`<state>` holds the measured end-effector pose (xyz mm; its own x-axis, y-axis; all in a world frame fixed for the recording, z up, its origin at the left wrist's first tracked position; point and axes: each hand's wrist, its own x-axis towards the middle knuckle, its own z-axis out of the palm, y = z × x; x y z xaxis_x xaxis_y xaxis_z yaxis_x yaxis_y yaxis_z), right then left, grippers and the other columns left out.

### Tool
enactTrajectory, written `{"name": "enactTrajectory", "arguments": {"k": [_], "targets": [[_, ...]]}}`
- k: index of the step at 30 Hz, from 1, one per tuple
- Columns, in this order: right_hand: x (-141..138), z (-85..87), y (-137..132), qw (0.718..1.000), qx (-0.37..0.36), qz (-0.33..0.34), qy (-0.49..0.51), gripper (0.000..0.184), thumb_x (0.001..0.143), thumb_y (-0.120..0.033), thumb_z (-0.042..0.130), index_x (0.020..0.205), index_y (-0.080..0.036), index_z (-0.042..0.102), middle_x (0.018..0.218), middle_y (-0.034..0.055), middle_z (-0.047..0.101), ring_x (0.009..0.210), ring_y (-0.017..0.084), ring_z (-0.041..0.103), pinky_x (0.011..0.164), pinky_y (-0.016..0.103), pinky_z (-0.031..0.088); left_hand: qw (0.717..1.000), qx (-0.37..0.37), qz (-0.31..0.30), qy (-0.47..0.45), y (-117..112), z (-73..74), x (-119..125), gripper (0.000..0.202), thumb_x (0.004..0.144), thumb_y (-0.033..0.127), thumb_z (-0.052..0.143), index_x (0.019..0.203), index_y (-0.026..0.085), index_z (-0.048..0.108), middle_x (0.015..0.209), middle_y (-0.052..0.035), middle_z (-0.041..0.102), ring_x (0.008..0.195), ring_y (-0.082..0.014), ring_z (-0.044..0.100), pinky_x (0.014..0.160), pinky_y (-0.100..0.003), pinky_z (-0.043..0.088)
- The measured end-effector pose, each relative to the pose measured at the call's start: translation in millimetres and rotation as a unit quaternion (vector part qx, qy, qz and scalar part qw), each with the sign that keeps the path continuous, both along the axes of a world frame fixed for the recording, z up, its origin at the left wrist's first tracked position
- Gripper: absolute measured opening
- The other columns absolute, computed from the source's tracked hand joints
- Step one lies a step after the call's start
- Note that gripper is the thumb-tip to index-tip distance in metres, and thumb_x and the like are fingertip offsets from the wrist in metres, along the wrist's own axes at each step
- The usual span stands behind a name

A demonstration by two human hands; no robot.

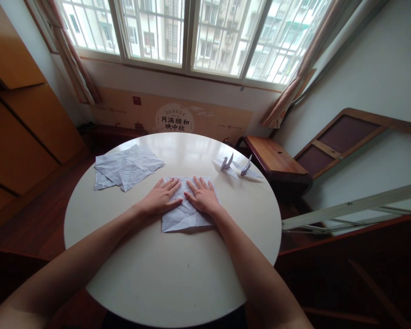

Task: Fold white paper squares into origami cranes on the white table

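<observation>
A creased sheet of white paper (187,218) lies on the round white table (178,269) in front of me. My left hand (161,196) rests flat on its left part, fingers spread. On the right part lies my right hand (202,195), also flat with fingers apart. The two thumbs point toward each other near the middle of the sheet. Creases run across the paper, and its near edge lifts slightly off the tabletop. Both hands cover much of its upper half.
Several creased paper sheets (128,167) overlap at the table's back left. Two folded paper cranes, a nearer-left crane (227,163) and a right crane (246,167), stand at the back right. A wooden stool (276,155) is beyond the table's right edge. Windows (154,32) line the far wall.
</observation>
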<state>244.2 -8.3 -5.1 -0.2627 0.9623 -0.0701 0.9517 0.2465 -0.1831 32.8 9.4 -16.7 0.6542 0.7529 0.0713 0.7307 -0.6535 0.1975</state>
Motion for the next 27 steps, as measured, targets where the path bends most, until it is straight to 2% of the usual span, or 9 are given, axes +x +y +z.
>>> {"name": "enactTrajectory", "arguments": {"k": [3, 6, 10, 13, 16, 20, 23, 27], "targets": [[6, 0.8, 2, 0.999, -0.008, -0.052, -0.007, 0.068, 0.097, -0.064, 0.019, 0.156, -0.029, 0.024, 0.165, 0.0063, 0.013, 0.151, 0.03, 0.009, 0.119, 0.055, 0.003, 1.0, -0.004, 0.013, 0.023, 0, 2.8, 0, 0.072, 0.098, 0.059, 0.035, 0.154, 0.015, 0.03, 0.159, -0.0144, 0.025, 0.149, -0.0307, 0.021, 0.12, -0.053, 0.009], [15, 1.4, 4, 0.995, -0.024, -0.099, -0.009, 0.069, 0.096, -0.064, 0.023, 0.156, -0.028, 0.022, 0.165, 0.0062, 0.01, 0.151, 0.031, 0.006, 0.119, 0.058, 0.003, 0.999, -0.006, 0.024, 0.041, 1, 3.9, -4, 0.072, 0.098, 0.06, 0.033, 0.155, 0.017, 0.029, 0.161, -0.0138, 0.021, 0.149, -0.032, 0.018, 0.119, -0.056, 0.008], [22, 2.0, 5, 0.995, -0.025, -0.1, -0.004, 0.069, 0.097, -0.062, 0.025, 0.156, -0.027, 0.024, 0.165, 0.0071, 0.011, 0.151, 0.031, 0.006, 0.119, 0.055, 0.003, 0.998, -0.008, 0.047, 0.038, 8, 3.2, -14, 0.069, 0.099, 0.06, 0.031, 0.154, 0.019, 0.031, 0.161, -0.0123, 0.022, 0.15, -0.0337, 0.015, 0.117, -0.06, 0.012], [22, 2.8, 5, 0.994, -0.012, -0.111, -0.002, 0.066, 0.097, -0.061, 0.026, 0.154, -0.026, 0.029, 0.164, 0.009, 0.014, 0.151, 0.034, 0.007, 0.118, 0.058, 0.003, 0.997, 0.024, 0.07, 0.004, 15, 2.4, -20, 0.06, 0.102, 0.051, 0.028, 0.151, 0.018, 0.036, 0.16, -0.0122, 0.026, 0.15, -0.0332, 0.015, 0.117, -0.06, 0.015], [18, 4.1, 3, 0.994, 0.006, -0.111, 0.006, 0.066, 0.098, -0.059, 0.026, 0.154, -0.024, 0.03, 0.164, 0.0103, 0.016, 0.15, 0.035, 0.007, 0.117, 0.06, 0.003, 0.997, 0.043, 0.057, -0.036, 18, 1.1, -22, 0.054, 0.104, 0.043, 0.023, 0.149, 0.018, 0.039, 0.158, -0.0122, 0.032, 0.149, -0.0287, 0.019, 0.118, -0.058, 0.015], [12, 5.0, 1, 0.997, 0.003, -0.076, 0.009, 0.067, 0.097, -0.062, 0.022, 0.154, -0.026, 0.028, 0.164, 0.0078, 0.015, 0.151, 0.032, 0.008, 0.119, 0.056, 0.003, 1.0, 0.013, 0.019, -0.013, 16, -0.7, -18, 0.06, 0.102, 0.051, 0.029, 0.152, 0.018, 0.035, 0.159, -0.0131, 0.027, 0.149, -0.031, 0.018, 0.117, -0.061, 0.012], [12, 4.8, 2, 0.994, -0.023, -0.107, -0.004, 0.069, 0.096, -0.065, 0.02, 0.155, -0.029, 0.027, 0.165, 0.0057, 0.014, 0.151, 0.032, 0.007, 0.118, 0.058, 0.002, 0.999, -0.005, 0.006, 0.033, 14, 0.2, -16, 0.066, 0.1, 0.057, 0.031, 0.153, 0.017, 0.033, 0.16, -0.0145, 0.024, 0.149, -0.0321, 0.018, 0.118, -0.059, 0.01], [20, 4.7, 5, 0.989, -0.04, -0.144, -0.006, 0.068, 0.097, -0.062, 0.021, 0.156, -0.027, 0.022, 0.165, 0.0056, 0.01, 0.151, 0.032, 0.004, 0.118, 0.058, 0.005, 0.999, -0.023, 0.01, 0.044, 12, 4.4, -17, 0.066, 0.1, 0.058, 0.028, 0.154, 0.019, 0.031, 0.161, -0.0133, 0.021, 0.149, -0.0314, 0.017, 0.119, -0.057, 0.01]]}}
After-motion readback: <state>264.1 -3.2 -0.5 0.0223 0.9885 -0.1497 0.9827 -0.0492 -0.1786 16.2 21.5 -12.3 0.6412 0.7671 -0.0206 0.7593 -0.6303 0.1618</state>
